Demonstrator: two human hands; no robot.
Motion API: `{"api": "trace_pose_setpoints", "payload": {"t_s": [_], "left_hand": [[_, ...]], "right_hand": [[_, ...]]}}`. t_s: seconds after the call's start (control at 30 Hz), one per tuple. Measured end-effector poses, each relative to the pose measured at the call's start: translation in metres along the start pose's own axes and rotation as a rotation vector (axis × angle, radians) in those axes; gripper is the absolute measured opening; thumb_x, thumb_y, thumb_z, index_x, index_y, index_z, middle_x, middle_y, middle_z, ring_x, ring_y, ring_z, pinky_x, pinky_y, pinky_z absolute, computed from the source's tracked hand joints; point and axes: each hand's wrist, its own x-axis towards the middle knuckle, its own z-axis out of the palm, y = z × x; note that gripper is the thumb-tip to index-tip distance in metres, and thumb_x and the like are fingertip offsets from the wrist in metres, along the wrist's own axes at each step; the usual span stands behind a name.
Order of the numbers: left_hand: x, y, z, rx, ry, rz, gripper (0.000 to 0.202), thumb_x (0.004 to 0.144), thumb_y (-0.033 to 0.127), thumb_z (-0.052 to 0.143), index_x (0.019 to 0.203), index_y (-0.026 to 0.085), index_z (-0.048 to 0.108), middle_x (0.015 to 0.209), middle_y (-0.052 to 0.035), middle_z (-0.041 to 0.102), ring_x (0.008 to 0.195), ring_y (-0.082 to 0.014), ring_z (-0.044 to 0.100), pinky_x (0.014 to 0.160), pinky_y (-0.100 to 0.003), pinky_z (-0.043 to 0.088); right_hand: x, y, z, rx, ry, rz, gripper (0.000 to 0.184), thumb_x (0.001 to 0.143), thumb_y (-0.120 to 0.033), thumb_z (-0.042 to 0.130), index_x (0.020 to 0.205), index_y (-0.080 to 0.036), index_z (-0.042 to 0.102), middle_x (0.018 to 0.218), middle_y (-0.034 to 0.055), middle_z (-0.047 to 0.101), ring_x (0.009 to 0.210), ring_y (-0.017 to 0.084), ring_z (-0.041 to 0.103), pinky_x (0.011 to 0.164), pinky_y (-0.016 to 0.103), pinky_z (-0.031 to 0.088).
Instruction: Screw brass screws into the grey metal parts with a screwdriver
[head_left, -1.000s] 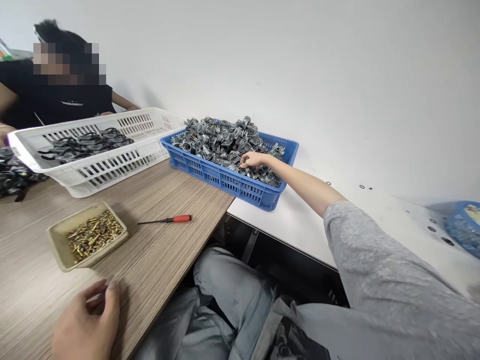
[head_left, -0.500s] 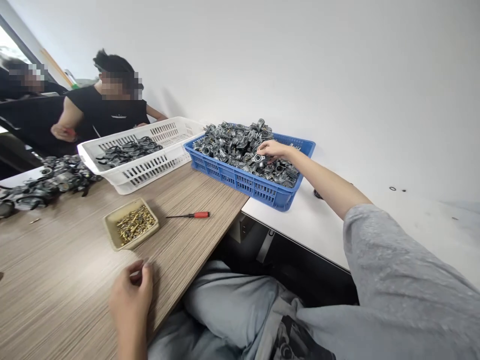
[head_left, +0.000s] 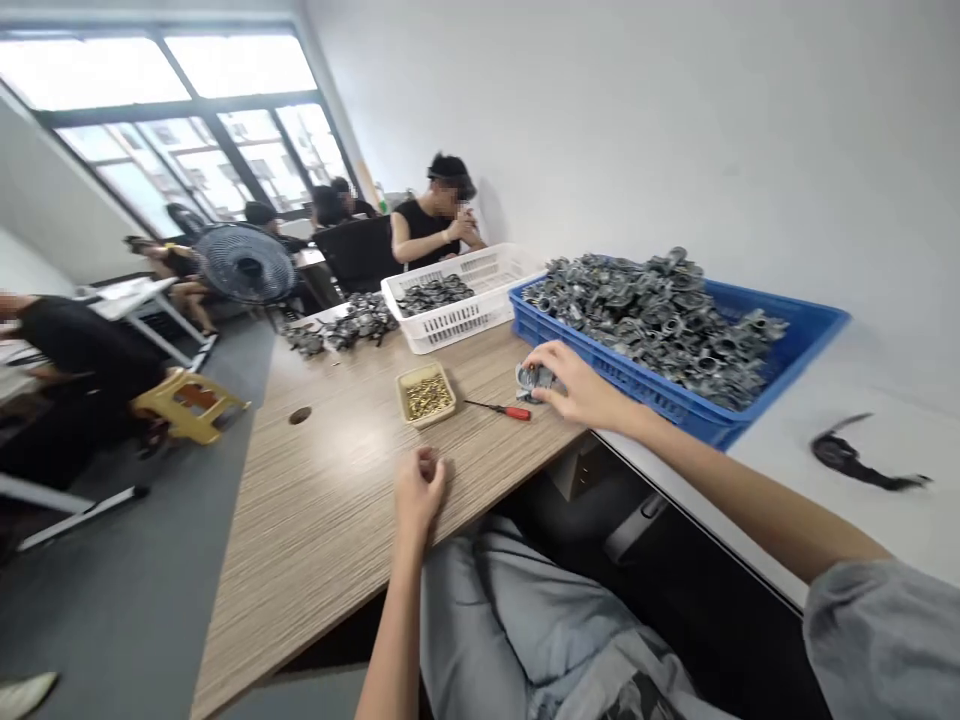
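Note:
My right hand (head_left: 574, 385) grips a grey metal casting (head_left: 534, 380) between thumb and fingers, just above the table by the near wall of a blue crate (head_left: 637, 378). The crate holds a heap of similar grey castings (head_left: 637, 300). My left hand (head_left: 420, 488) rests near the table's front edge with its fingers curled in. Its fingertips are hidden, and I cannot make out anything in them. Beyond it stands a small cream tray (head_left: 406, 408) of brass-coloured screws (head_left: 427, 397). A red-handled screwdriver (head_left: 516, 412) lies between the tray and my right hand.
Behind the cream tray are a white basket (head_left: 457, 326) with dark parts and a loose pile of parts (head_left: 349, 322). A black strap-like piece (head_left: 847, 455) lies on the white surface at right. A co-worker (head_left: 435, 220) sits across; a fan (head_left: 246, 264) and yellow stool (head_left: 187, 405) stand left.
My right hand has come out of the crate toward me with a casting in its grip. The view has swung left, showing more of the room. My left hand stays curled on the table.

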Motion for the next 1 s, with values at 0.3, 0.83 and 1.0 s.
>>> {"api": "trace_pose_setpoints", "payload": {"t_s": [0.3, 0.83, 1.0], "left_hand": [[-0.013, 0.01, 0.002, 0.075, -0.109, 0.146, 0.069, 0.084, 0.045, 0.088, 0.144, 0.021, 0.063, 0.136, -0.0169, 0.073, 0.128, -0.0372, 0.071, 0.113, -0.055, 0.057], [-0.011, -0.002, 0.005, 0.042, -0.017, 0.033, 0.048, 0.094, 0.037, 0.08, 0.137, 0.021, 0.066, 0.126, -0.0154, 0.074, 0.12, -0.0337, 0.072, 0.11, -0.053, 0.059], [-0.011, -0.005, 0.007, 0.004, 0.047, -0.011, 0.047, 0.097, 0.038, 0.077, 0.14, 0.022, 0.066, 0.127, -0.0147, 0.074, 0.116, -0.0309, 0.074, 0.107, -0.049, 0.06]], "right_hand": [[-0.002, -0.019, 0.174, 0.236, -0.15, 0.042, 0.037, 0.096, -0.017, 0.073, 0.132, -0.027, 0.069, 0.138, 0.0117, 0.066, 0.134, 0.031, 0.066, 0.119, 0.049, 0.055], [0.027, -0.026, 0.203, -0.044, -0.233, 0.017, 0.041, 0.108, -0.04, 0.067, 0.146, -0.027, 0.068, 0.146, 0.0165, 0.069, 0.133, 0.038, 0.066, 0.109, 0.053, 0.059], [0.008, 0.045, 0.176, -0.18, -0.017, 0.073, 0.04, 0.11, -0.038, 0.058, 0.146, -0.026, 0.068, 0.145, 0.0189, 0.07, 0.136, 0.04, 0.064, 0.114, 0.057, 0.054]]}}
